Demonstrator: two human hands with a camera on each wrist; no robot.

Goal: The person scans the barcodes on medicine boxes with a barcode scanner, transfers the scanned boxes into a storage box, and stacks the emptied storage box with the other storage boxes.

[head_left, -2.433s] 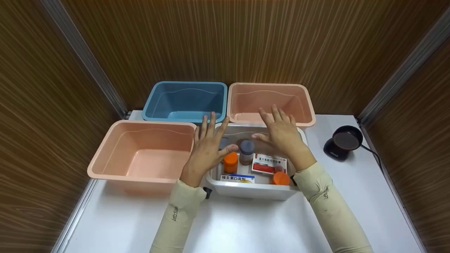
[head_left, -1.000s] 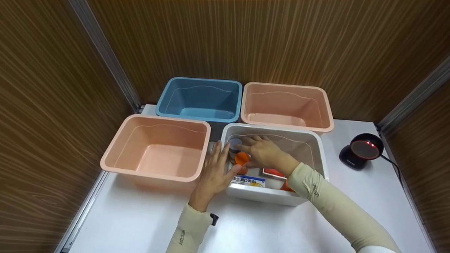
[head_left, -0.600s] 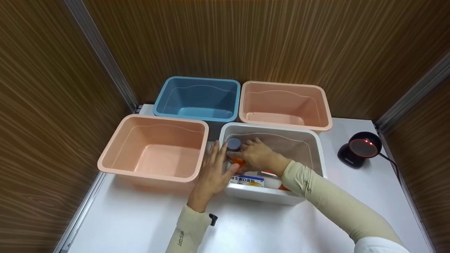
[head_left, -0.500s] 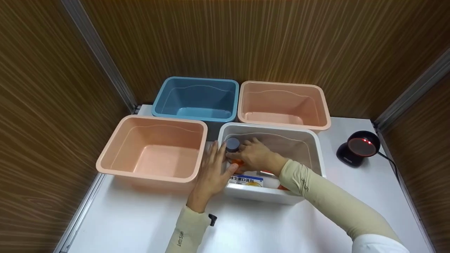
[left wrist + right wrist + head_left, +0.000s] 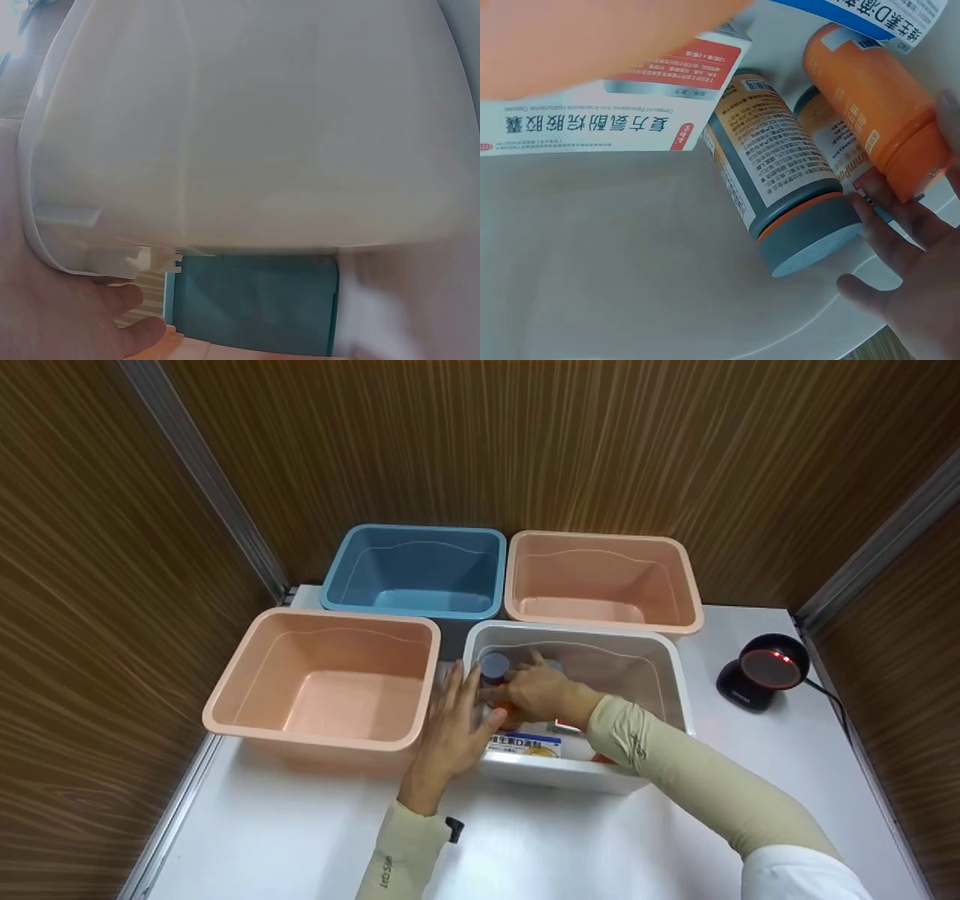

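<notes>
My right hand (image 5: pixel 536 690) reaches down inside the white bin (image 5: pixel 577 775). Its thumb and fingers hold an orange bottle (image 5: pixel 870 97) by the cap end, plainest in the right wrist view. Beside that lie a grey-capped bottle (image 5: pixel 776 165) and a second bottle (image 5: pixel 836 146), partly covered by the orange one. A white-and-red medicine box (image 5: pixel 615 124) and a blue-and-white box (image 5: pixel 525 745) are in the bin too. My left hand (image 5: pixel 450 735) rests along the bin's left rim, fingers extended; the left wrist view shows mostly the bin's outer wall (image 5: pixel 247 135).
A pink bin (image 5: pixel 322 742) stands to the left. Behind are a blue bin (image 5: pixel 412 611) and another pink bin (image 5: pixel 604 622). On the right a black scanner (image 5: pixel 761 671) with red lights and a cable stands on the white table (image 5: pixel 300 840). Wood-grain walls (image 5: pixel 420 442) enclose it.
My right hand has come down into the white bin and taken hold of the orange bottle. The left hand has lowered to the bin's left rim. The scanner's red lights have come on.
</notes>
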